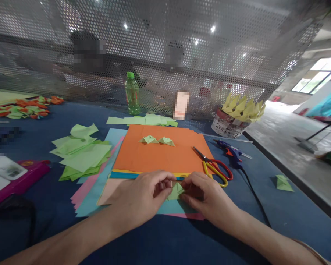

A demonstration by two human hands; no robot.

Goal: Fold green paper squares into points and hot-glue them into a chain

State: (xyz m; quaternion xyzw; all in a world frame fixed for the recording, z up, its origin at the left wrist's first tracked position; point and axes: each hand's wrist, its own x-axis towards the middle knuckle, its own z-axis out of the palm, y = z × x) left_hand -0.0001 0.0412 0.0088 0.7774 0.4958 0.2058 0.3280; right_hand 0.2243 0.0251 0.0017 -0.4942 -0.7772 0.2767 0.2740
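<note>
Head view shows the left hand (151, 189) and right hand (206, 191) each pinching one side of a small green paper piece (177, 189), thumbs nearest the wearer, the partly folded paper spanning the gap between the fingertips. It sits at the near edge of a paper stack (164, 156) topped with orange, above blue and pink sheets. Good folding here likely calls for a light, even pinch from both sides, edges matched before any crease is pressed, and the point kept centred; too hard a squeeze could skew the thin sheet. Two finished-looking green folds (157, 141) on the orange sheet can serve as a pattern. Scissors (213, 167) lie at the stack's right edge, their handles close to the right hand, and a glue gun (231, 151) rests beyond on the blue counter (154, 241).
</note>
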